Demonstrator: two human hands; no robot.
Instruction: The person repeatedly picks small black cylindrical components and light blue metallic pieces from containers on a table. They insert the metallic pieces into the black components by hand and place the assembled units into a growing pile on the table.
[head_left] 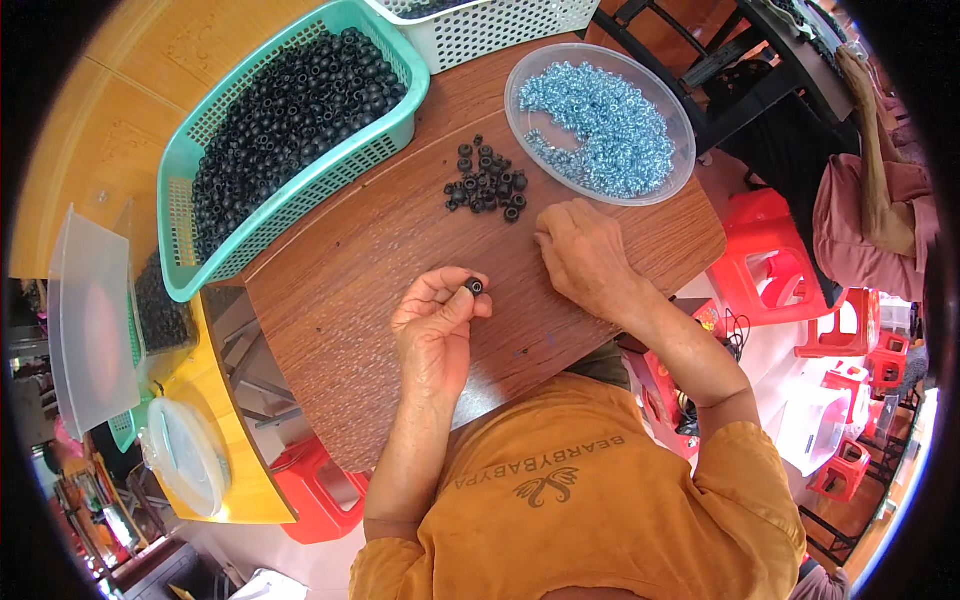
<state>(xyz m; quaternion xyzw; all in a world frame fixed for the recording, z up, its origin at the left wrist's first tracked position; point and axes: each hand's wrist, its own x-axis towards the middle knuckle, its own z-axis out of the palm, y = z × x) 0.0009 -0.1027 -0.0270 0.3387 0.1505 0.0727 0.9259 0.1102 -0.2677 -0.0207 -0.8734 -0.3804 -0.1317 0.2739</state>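
Observation:
My left hand point(432, 335) is raised over the near middle of the table, its thumb and fingertips pinching a small round black plastic piece point(474, 287) with a hole in its end. To its right, my right hand point(588, 258) is held low over the wooden table point(385, 235), with its fingers curled and their tips together. What those fingertips hold, if anything, is hidden. Just beyond, between the two hands, lies a loose pile of small black pieces point(487, 185). A clear oval tub point(686, 165) of small transparent bluish pieces point(610, 120) stands past my right hand.
A green basket point(285, 262) full of black pieces stands at the far left, beside a white perforated basket point(500, 35). Red stools point(755, 260) are on the right, and another red stool point(318, 490) is at the lower left. Another person's arm point(880, 160) shows at the upper right.

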